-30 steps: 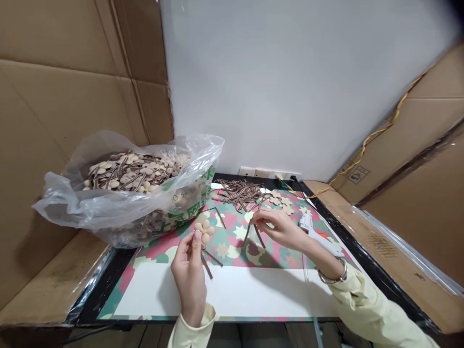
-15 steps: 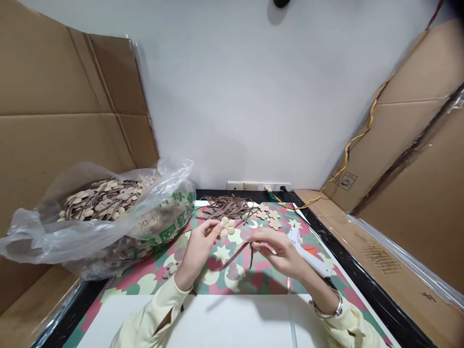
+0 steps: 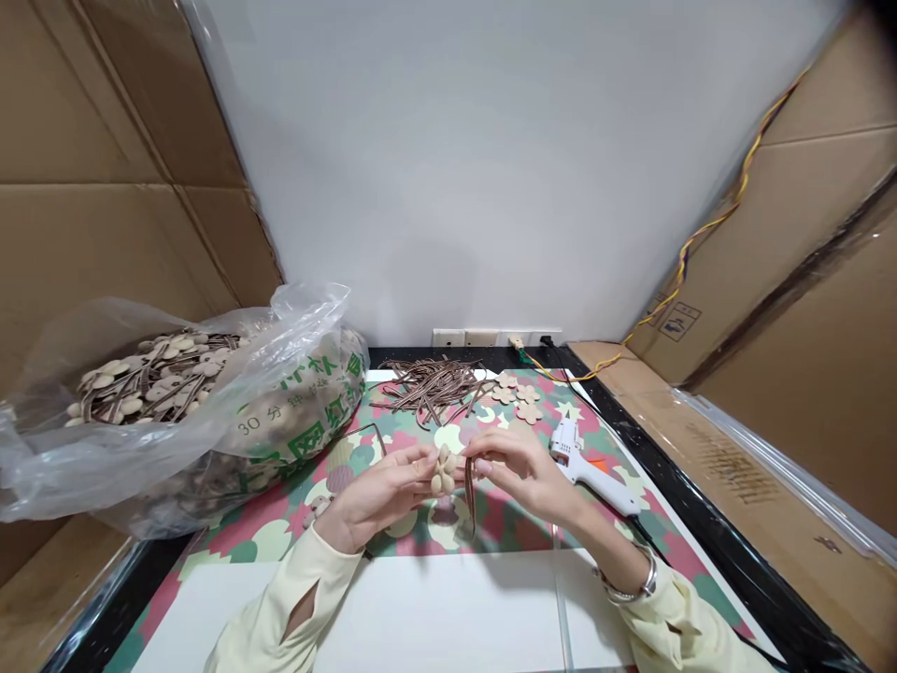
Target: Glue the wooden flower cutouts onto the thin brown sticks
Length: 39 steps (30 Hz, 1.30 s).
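Between left hand (image 3: 389, 481) and right hand (image 3: 522, 472), a cream, cloth-like petalled flower (image 3: 444, 470) and brown striped ribbon-like strip (image 3: 470, 491) are respectively pinched; both seem light, soft, best gripped by edges.

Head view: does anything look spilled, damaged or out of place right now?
Nothing looks spilled or damaged. One small stray: a bent brown strip lies beside the plastic bag, apart from the tangled strip pile at the back. The flower in the left hand shows no visible damage.
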Motion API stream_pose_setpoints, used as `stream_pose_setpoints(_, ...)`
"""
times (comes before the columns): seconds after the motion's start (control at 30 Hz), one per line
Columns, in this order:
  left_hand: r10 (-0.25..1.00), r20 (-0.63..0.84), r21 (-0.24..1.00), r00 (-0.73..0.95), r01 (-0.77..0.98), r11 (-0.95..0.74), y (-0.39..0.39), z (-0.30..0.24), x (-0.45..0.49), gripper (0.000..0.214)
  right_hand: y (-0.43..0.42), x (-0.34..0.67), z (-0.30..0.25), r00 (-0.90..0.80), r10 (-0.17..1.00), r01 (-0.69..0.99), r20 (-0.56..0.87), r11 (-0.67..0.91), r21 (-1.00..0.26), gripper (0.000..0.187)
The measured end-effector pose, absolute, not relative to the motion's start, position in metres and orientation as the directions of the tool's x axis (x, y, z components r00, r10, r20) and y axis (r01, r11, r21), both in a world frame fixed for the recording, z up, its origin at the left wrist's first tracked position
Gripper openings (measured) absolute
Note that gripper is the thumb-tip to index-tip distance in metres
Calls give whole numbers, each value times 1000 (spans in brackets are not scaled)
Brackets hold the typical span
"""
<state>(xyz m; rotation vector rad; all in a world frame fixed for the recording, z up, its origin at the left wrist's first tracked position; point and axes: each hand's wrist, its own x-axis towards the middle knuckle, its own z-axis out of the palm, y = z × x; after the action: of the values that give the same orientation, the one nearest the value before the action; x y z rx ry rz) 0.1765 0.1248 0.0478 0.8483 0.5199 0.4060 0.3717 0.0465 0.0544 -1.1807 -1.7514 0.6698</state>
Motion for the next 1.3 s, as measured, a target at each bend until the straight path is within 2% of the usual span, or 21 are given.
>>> stream_pose_setpoints(0.13,524,-244,812,816,-124,571,126,44,179,17,48,370,54,-96,947,403,308,320,-858,17)
stream_pose_setpoints(0.33,502,-202,900,841,-42,433,123,42,183,23,51,364,49,-32,980,232,194,197,-953,13)
stream_pose_setpoints(0.5,584,-210,968,784,82,238,119,47,184,26,53,364,43,-1,991,74,136,135,-988,25)
stream_pose_setpoints(0.67,631,-141,990,763,106,93,118,42,188,30,55,365,45,25,999,37,-48,-49,-998,18)
stream_pose_setpoints(0.8,642,-108,993,759,108,39,118,34,189,30,55,364,46,36,994,17,-100,-100,-995,18)
stream_pose_setpoints(1.0,649,-124,989,751,144,22,117,34,190,31,58,362,36,67,997,144,29,19,-989,14)
stream_pose_setpoints(1.13,774,-53,989,631,143,-49,120,40,188,26,56,375,45,115,975,353,188,137,-925,14)
stream_pose_setpoints(1.2,835,-44,992,548,123,-29,122,43,186,26,52,383,55,67,977,429,200,153,-890,15)
stream_pose_setpoints(1.3,871,-38,998,489,67,6,122,45,186,26,46,384,66,-87,988,488,126,153,-859,12)
